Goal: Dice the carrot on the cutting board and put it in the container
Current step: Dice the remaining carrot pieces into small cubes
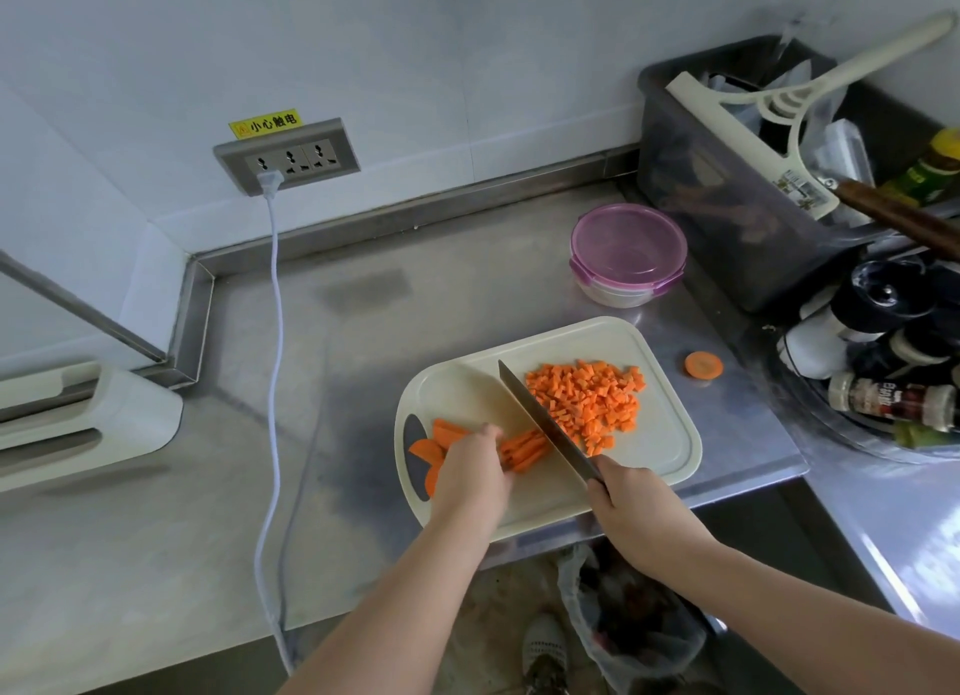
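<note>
A cream cutting board lies on the steel counter. A pile of diced carrot sits on its right half. My left hand holds down a bundle of carrot strips, with more carrot slices behind it near the board's handle hole. My right hand grips the handle of a knife whose blade lies across the strips' right ends. The round container with a pink lid on it stands beyond the board, closed.
One carrot end slice lies on the counter right of the board. A grey bin with utensils and a rack of spice jars crowd the right. A white cord runs from the wall socket down the counter. A white appliance sits at left.
</note>
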Tool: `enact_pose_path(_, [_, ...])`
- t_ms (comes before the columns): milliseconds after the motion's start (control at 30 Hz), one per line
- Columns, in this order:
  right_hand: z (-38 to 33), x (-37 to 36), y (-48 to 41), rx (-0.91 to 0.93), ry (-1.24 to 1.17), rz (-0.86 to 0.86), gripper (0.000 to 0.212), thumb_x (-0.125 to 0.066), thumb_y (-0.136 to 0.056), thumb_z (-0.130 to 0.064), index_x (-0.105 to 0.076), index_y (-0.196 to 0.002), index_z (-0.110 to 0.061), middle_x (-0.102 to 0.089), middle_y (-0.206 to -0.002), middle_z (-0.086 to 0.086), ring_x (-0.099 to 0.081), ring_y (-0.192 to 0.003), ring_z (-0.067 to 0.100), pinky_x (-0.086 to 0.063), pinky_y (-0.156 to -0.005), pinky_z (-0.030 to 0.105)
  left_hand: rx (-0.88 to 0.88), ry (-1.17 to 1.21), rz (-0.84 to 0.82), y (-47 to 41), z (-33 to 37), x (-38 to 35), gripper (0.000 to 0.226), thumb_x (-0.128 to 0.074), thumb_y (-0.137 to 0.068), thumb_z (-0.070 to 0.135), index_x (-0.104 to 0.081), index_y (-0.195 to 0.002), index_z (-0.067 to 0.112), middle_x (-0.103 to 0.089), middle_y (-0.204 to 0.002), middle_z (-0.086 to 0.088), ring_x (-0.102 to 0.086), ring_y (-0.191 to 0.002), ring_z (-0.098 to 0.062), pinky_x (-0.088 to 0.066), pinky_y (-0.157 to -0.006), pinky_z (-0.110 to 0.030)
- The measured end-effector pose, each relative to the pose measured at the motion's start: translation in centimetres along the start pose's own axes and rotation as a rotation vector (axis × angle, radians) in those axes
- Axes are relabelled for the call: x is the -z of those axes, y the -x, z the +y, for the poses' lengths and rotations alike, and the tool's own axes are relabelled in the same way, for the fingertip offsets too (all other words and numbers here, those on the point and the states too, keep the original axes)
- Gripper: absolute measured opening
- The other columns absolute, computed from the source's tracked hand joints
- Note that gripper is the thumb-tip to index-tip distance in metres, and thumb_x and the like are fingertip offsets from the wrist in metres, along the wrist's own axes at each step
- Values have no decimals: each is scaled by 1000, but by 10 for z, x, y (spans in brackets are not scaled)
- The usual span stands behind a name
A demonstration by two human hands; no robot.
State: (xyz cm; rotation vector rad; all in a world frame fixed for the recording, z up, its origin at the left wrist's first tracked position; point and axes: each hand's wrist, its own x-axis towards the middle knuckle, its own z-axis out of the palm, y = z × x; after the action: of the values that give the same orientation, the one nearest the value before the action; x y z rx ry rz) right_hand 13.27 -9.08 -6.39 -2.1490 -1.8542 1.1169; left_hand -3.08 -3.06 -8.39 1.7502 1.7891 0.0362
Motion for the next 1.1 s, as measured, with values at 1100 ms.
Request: enact_pose_path(1100, [-3, -4, 1, 7, -29, 0, 23, -32, -103, -26, -53, -112, -19, -62, -94, 0, -61, -81, 15, -55, -77, 33, -149, -57, 33, 4, 2, -1, 62, -66, -86, 30, -39, -141, 21, -37, -140, 0, -56, -113, -17, -50, -87, -27])
